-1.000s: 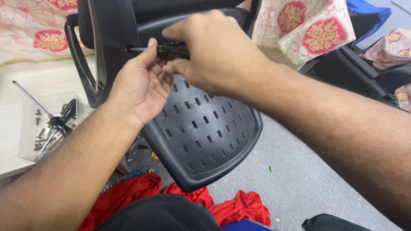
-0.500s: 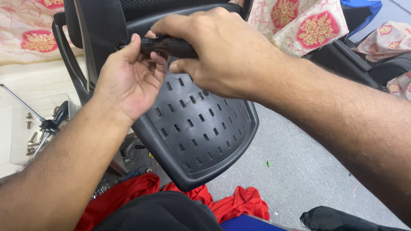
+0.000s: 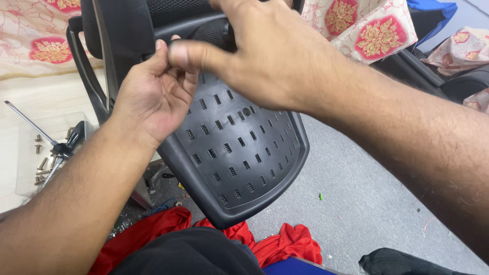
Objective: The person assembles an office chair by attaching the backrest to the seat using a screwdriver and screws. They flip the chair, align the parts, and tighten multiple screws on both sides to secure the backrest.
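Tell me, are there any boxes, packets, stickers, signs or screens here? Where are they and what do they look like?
Clear plastic box: on the pale table at the left, shallow and see-through, holding metal screws and a black-handled screwdriver.
No stickers, signs or screens show anywhere, not on the black chair seat either.

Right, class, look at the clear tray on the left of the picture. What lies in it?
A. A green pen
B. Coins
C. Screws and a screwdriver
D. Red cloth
C: the clear tray holds several screws with a black-handled screwdriver lying across them.
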